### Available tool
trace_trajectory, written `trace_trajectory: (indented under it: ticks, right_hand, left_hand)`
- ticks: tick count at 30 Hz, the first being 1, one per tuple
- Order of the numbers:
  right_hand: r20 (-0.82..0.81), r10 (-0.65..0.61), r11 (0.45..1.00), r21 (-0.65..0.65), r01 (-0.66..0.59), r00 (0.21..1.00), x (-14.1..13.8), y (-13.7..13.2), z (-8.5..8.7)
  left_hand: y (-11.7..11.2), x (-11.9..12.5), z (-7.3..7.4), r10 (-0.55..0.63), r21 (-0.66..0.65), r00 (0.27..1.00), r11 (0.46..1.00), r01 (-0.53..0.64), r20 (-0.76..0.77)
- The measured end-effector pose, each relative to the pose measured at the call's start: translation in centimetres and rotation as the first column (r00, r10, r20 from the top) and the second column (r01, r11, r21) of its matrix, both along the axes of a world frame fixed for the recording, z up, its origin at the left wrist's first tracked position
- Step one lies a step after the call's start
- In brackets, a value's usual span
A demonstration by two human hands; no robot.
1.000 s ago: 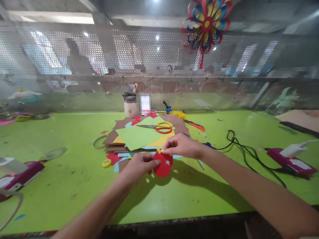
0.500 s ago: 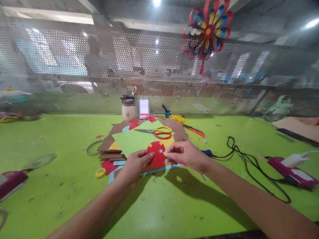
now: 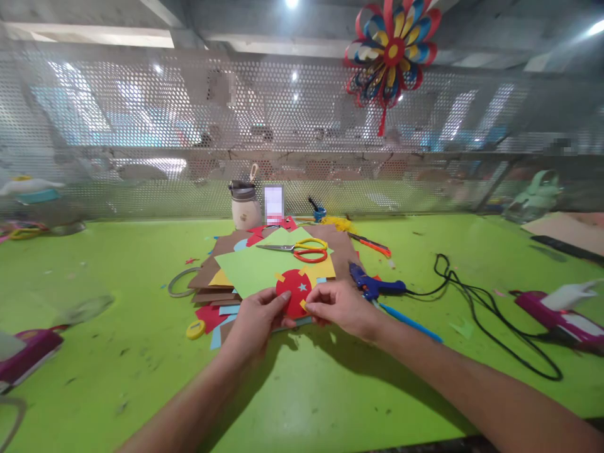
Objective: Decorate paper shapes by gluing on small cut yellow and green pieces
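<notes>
My left hand grips the left edge of a red paper disc, thumb on top. Small yellow tabs stick out along the disc's upper edge, and a pale star shape shows on its face. At the lower right edge, my right hand pinches a small yellow paper piece against the disc. Just beyond lie scissors with yellow and red handles, on a light green paper sheet. To the right of my right hand rests a blue glue gun.
Brown cardboard is stacked under the papers. A yellow tape measure-like disc and a tape roll lie left. A black cord loops across the right side. Behind stand a bottle and a lit screen.
My right hand has shifted a little left and down along the disc's edge with the yellow piece. The view moved slightly, and the glue gun now shows more fully.
</notes>
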State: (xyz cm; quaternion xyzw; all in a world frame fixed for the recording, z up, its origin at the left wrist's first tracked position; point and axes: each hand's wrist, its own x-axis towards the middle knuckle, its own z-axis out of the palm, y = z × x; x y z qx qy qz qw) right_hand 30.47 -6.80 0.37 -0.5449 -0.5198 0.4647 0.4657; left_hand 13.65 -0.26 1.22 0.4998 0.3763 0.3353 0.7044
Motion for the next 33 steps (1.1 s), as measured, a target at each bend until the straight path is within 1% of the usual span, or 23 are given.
trace_trajectory:
  ticks: [8, 16, 21, 33]
  right_hand:
    - [-0.007, -0.012, 1.0, 0.024, 0.012, 1.0, -0.18, -0.03, -0.05]
    - [-0.034, -0.017, 1.0, 0.009, 0.017, 0.999, -0.11, 0.24, -0.45]
    - [-0.072, -0.026, 1.0, -0.011, 0.025, 0.997, -0.23, 0.16, -0.45]
    - [-0.127, -0.048, 0.998, -0.057, 0.041, 0.991, -0.13, 0.09, -0.73]
  left_hand:
    - [-0.26, 0.07, 0.13, 0.057, -0.009, 0.998, 0.998, -0.057, 0.018]
    - [-0.21, 0.06, 0.07, 0.075, -0.007, 0.996, 0.997, -0.075, 0.042]
    - [-0.06, 0.02, -0.09, 0.049, -0.002, 0.997, 0.999, -0.049, 0.064]
    - [-0.21, 0.06, 0.23, -0.017, -0.023, 0.997, 1.0, 0.019, 0.077]
